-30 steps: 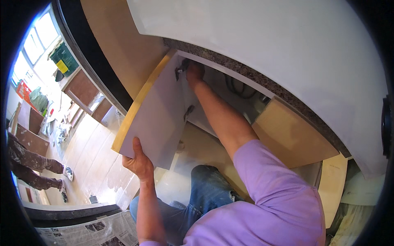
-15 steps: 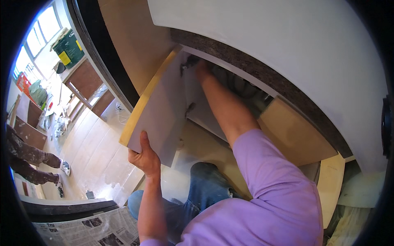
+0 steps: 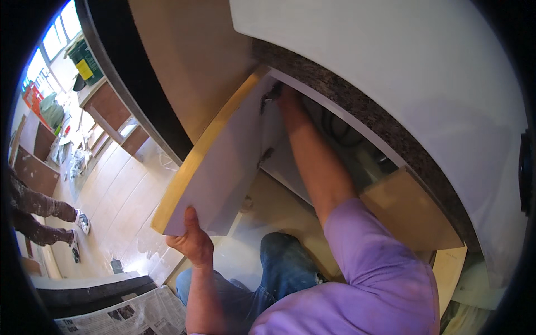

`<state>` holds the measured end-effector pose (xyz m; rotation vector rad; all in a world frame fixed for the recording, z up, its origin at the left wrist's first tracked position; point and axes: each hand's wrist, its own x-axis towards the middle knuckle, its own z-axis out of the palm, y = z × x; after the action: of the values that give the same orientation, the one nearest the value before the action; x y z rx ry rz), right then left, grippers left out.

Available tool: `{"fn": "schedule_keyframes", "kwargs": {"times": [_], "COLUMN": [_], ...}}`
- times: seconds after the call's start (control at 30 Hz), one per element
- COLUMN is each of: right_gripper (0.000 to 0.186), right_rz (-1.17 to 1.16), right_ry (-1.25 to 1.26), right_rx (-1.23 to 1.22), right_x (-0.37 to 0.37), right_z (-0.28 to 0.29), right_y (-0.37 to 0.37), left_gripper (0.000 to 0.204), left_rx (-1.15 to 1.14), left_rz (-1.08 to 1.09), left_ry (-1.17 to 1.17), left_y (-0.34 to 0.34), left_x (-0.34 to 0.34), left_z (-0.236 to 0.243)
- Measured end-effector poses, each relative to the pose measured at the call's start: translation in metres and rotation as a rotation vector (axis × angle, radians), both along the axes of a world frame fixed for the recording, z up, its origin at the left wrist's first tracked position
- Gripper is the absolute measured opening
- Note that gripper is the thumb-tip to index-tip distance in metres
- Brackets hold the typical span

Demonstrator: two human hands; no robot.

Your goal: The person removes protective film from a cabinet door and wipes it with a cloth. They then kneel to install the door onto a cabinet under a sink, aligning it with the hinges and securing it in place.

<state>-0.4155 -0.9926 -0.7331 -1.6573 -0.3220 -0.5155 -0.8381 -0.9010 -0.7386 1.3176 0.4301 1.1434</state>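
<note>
My left hand (image 3: 192, 239) grips the lower outer corner of a cabinet door (image 3: 223, 162), thumb on its pale inner face and fingers behind it. The door has a yellow edge and stands swung out from a low cabinet. At the door's hinge side sit an upper hinge (image 3: 270, 96) and a lower hinge (image 3: 265, 157). My right hand (image 3: 287, 96) reaches into the cabinet by the upper hinge; its fingers are in shadow, and whether they hold anything is hidden.
A second door (image 3: 416, 212) stands open on the right, under a dark speckled countertop edge (image 3: 357, 106). Dark hoses (image 3: 335, 125) show inside the cabinet. Another person's legs (image 3: 44, 212) stand at far left. Newspaper (image 3: 134, 315) covers the floor at lower left.
The view has shifted, so the cabinet lies slightly lower and to the right. My left hand still holds the door's corner, and my right hand stays by the upper hinge.
</note>
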Motion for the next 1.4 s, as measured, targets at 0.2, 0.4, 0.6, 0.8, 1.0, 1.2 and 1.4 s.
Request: {"fn": "schedule_keyframes", "kwargs": {"times": [0.2,0.4,0.6,0.8,1.0,1.2,1.4], "right_gripper": [0.036,0.036,0.035,0.035,0.035,0.035,0.035], "right_rz": [0.039,0.021,0.044,0.045,0.056,-0.047,-0.130], "right_ry": [0.014,0.061,0.090,0.053,0.084,0.048,0.034], "right_rx": [-0.006,-0.012,0.026,0.055,0.093,0.126,0.175], "right_x": [-0.001,0.002,-0.011,0.000,-0.004,-0.007,-0.017], "right_z": [0.009,0.017,0.012,0.013,0.000,-0.011,-0.027], "right_y": [-0.006,-0.012,-0.017,-0.010,-0.013,-0.006,-0.014], "left_gripper": [0.028,0.031,0.030,0.028,0.026,0.030,0.032], "left_rx": [0.061,0.009,-0.004,0.084,-0.064,-0.030,-0.033], "left_rz": [0.027,-0.027,-0.056,0.063,-0.052,-0.020,-0.035], "left_ry": [0.065,0.192,0.107,0.068,0.068,0.015,-0.021], "left_y": [-0.011,0.023,0.008,-0.016,0.008,0.003,0.011], "left_x": [0.002,0.005,0.001,-0.003,-0.009,0.000,-0.004], "left_z": [0.012,0.025,0.005,0.010,0.000,0.007,-0.004]}}
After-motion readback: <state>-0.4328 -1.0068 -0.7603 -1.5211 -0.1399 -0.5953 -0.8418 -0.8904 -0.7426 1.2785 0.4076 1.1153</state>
